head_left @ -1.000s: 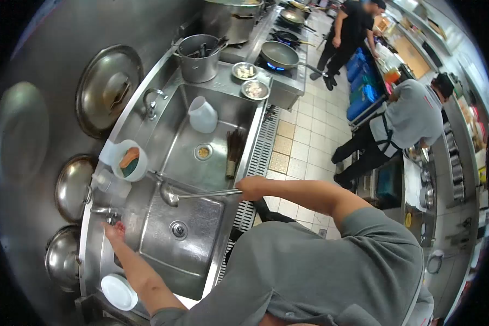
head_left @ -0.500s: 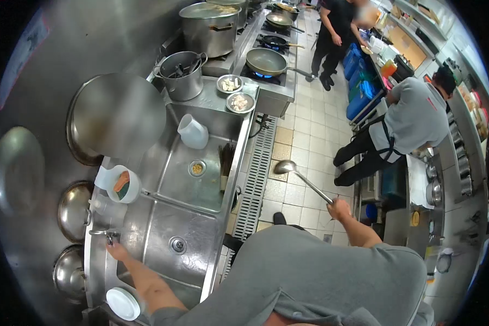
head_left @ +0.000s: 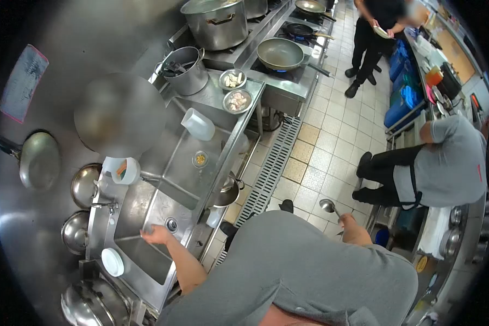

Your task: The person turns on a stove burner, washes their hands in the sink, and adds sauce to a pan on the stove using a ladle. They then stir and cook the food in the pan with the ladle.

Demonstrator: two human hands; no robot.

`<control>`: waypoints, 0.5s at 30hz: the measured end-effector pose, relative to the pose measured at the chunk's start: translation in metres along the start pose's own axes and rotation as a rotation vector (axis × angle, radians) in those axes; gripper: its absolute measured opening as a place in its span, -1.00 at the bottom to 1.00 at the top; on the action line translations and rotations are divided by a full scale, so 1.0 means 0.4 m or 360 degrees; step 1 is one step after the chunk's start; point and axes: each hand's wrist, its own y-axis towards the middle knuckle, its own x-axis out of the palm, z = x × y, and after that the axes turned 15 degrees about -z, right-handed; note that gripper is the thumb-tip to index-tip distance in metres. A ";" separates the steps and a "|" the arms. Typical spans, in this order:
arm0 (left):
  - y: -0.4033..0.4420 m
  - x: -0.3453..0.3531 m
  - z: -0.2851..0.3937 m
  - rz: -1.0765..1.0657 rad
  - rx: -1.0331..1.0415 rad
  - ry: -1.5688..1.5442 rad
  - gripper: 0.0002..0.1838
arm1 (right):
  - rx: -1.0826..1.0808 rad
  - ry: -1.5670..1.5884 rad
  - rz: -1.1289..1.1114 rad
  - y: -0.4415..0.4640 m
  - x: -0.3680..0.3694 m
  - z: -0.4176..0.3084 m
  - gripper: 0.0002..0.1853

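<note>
Steel ladle (head_left: 327,205) in the grip of the right hand (head_left: 349,221), left hand (head_left: 158,234) loosely uncurled above the sink (head_left: 151,209).

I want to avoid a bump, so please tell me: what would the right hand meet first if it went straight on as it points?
The way looks free: beyond the right hand and its ladle, the line crosses floor tiles, then the drain grate, both apparently lower. Depth is unclear here.

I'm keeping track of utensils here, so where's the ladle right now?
In the head view, the ladle is right of centre, held in the right hand over the tiled floor, to the right of the slotted drain.
</note>
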 end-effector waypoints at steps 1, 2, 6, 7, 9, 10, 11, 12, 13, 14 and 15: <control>-0.014 0.009 0.048 -0.0017 0.0168 -0.0119 -0.36 | 0.0026 -0.0094 0.0071 0.005 -0.052 -0.003 -0.62; -0.040 0.014 0.111 0.0006 0.0156 -0.0121 -0.36 | 0.0036 -0.0323 0.0107 0.007 -0.097 -0.032 -0.72; -0.162 0.088 0.242 -0.0634 0.0611 -0.0450 -0.40 | -0.0066 -0.0676 -0.0093 0.048 -0.231 -0.161 -0.78; -0.224 0.066 0.328 -0.0821 0.0596 -0.0517 -0.45 | -0.0092 -0.0976 -0.0194 0.029 -0.259 -0.206 -0.81; -0.330 0.058 0.427 -0.1244 0.0591 -0.0527 -0.57 | -0.0530 -0.1232 0.0045 0.089 -0.274 -0.231 -0.68; -0.357 0.075 0.424 -0.1481 0.0599 -0.0467 -0.64 | -0.0535 -0.1239 0.0033 0.051 -0.274 -0.239 -0.68; -0.389 0.069 0.442 -0.1480 0.0592 -0.0457 -0.64 | -0.0610 -0.0482 0.0092 -0.035 -0.266 -0.249 -0.66; -0.423 0.055 0.465 -0.1752 0.0586 -0.0381 -0.69 | -0.0653 0.0276 0.0150 -0.099 -0.256 -0.261 -0.62; -0.442 0.047 0.477 -0.2024 0.0577 -0.0303 -0.73 | -0.0648 0.0267 0.0145 -0.105 -0.244 -0.268 -0.62; -0.452 0.052 0.462 -0.2027 0.0566 -0.0298 -0.73 | -0.0678 0.0194 0.0314 -0.107 -0.229 -0.269 -0.59; -0.465 0.066 0.424 -0.2131 0.0611 -0.0245 -0.72 | -0.0705 0.0117 0.0483 -0.105 -0.214 -0.263 -0.57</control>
